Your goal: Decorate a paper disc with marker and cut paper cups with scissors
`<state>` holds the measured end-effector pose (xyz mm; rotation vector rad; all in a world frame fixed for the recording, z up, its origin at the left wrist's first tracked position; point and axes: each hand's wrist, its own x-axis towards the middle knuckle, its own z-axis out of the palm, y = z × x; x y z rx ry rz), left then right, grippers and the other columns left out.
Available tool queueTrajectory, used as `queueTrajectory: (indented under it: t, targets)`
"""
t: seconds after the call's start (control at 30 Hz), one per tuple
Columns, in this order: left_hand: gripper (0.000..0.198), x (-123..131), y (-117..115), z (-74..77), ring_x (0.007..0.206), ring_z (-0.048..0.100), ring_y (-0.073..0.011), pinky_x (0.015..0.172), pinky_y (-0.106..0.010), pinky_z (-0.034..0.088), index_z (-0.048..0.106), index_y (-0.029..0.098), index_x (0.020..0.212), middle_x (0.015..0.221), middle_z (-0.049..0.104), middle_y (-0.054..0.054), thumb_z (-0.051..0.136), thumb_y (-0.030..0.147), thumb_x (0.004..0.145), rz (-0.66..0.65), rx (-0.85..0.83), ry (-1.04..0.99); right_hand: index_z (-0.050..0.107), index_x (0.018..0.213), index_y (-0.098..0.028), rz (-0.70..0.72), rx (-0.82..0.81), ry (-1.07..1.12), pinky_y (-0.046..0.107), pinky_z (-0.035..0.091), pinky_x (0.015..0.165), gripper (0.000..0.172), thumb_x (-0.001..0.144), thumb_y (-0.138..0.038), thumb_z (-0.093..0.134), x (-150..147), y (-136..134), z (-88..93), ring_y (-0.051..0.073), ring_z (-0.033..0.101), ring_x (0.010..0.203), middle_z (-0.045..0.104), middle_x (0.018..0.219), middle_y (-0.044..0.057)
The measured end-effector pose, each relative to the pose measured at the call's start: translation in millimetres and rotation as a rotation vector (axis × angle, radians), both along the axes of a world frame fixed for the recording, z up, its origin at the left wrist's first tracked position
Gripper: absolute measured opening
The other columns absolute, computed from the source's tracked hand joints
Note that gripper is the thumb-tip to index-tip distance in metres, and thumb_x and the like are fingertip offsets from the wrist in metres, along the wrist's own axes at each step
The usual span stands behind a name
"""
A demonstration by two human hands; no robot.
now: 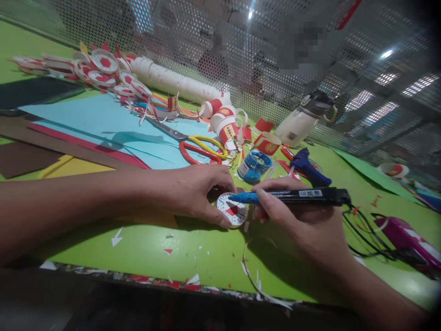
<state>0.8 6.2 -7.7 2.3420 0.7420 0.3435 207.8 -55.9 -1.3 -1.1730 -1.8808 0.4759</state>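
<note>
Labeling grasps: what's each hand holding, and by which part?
Right hand holds the permanent marker by its barrel, just behind the blue tip. Left hand pinches the red-and-white paper disc by its rim, against the green table.

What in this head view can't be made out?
Head view only.
Round white-and-red paper disc: far edge hidden by the left hand and the blue-tipped black marker in the right hand.
Purple plastic device: cut off by the right edge.
Beyond the perforated metal screen: blurred shapes only.
</note>
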Motion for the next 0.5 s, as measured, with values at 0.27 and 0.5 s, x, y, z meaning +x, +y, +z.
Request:
queueTrajectory:
  t: [0.27,0.5]
  targets:
    - [0.035,0.8,-1.4,3.7,0.089,0.055,-0.0161,0.072,-0.024,0.042,0.066,0.018,0.105,0.098,0.059,-0.002,0.072,0.036,0.075,-0.020,-0.005,0.009,0.068,0.082,-0.021,0.004,-0.054,0.016,0.020,0.056,0.059,0.004,0.082,-0.017,0.066,-6.3,-0.2,2.6,0.010,0.065,0.059,0.070,0.069,-0.003]
    - [0.033,1.3,-1.9,3.3,0.087,0.055,-0.0155,0.070,-0.023,0.042,0.065,0.018,0.103,0.097,0.058,-0.002,0.071,0.036,0.075,-0.011,0.002,0.024,0.069,0.083,-0.022,0.015,-0.065,0.110,0.020,0.057,0.055,0.006,0.081,-0.017,0.068,-7.2,0.5,-3.6,0.012,0.068,0.060,0.072,0.070,-0.003]
